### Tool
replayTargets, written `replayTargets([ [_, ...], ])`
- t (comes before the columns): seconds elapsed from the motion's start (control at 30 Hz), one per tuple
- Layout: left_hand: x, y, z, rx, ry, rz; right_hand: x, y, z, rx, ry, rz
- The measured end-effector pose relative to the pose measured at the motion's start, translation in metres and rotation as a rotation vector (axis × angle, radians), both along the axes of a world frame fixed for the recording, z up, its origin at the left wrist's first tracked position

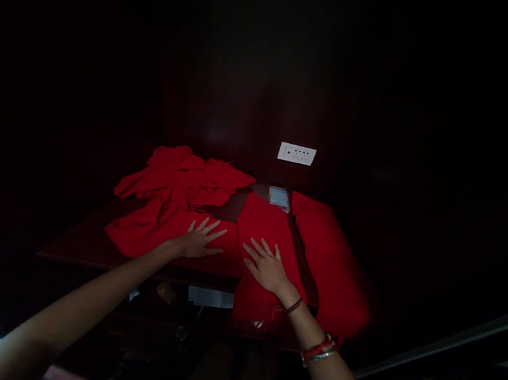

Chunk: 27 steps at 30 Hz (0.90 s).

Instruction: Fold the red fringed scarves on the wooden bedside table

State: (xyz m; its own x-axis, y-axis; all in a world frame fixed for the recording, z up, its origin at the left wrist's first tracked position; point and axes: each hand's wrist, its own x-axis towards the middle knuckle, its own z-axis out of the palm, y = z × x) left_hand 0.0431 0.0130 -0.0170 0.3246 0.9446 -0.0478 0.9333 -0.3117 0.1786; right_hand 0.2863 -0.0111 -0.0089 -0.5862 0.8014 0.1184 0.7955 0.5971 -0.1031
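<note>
Red cloth [255, 223] lies on a dark table [88, 236]: a lengthwise strip [272, 225] pointing away under the right hand [266, 271], a crosswise strip [227, 265] under the left hand [198, 244]. Both hands rest flat, fingers spread, gripping nothing.

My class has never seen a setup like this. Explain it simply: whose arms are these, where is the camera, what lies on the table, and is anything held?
There is no machine here: they belong to the person wearing the camera on their head, looking forward and down. That gives this one picture. On the dark table lie a crumpled red heap at the back left, a long red cloth on the right, and a pale blue item, blurred out. The left hand and right hand rest on flat red fabric, fingers spread; neither grips anything.
</note>
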Motion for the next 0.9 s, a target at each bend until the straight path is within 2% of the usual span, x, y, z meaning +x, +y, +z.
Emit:
replayTargets([
  [0.17, -0.016, 0.012, 0.004, -0.116, 0.09, -0.043, 0.003, -0.002, -0.002, 0.043, 0.016, 0.019],
  [0.3, -0.025, 0.015, 0.009, -0.121, 0.125, -0.051, 0.006, -0.003, -0.003, 0.051, -0.021, 0.023],
  [0.37, -0.017, 0.008, 0.009, -0.05, 0.119, -0.076, 0.005, -0.002, -0.002, 0.037, -0.037, 0.014],
  [0.5, 0.019, -0.012, 0.006, 0.137, 0.059, -0.123, 0.005, 0.004, -0.001, -0.02, -0.04, 0.015],
  [0.6, 0.035, -0.02, 0.001, 0.093, 0.056, -0.103, 0.01, 0.009, 0.0, -0.063, -0.013, 0.003],
  [0.77, 0.027, -0.02, -0.002, 0.012, 0.093, -0.132, 0.019, 0.014, -0.006, -0.006, -0.014, -0.199],
  [0.9, 0.022, -0.021, 0.001, -0.001, 0.096, -0.128, 0.019, 0.018, -0.005, -0.086, -0.03, -0.224],
])
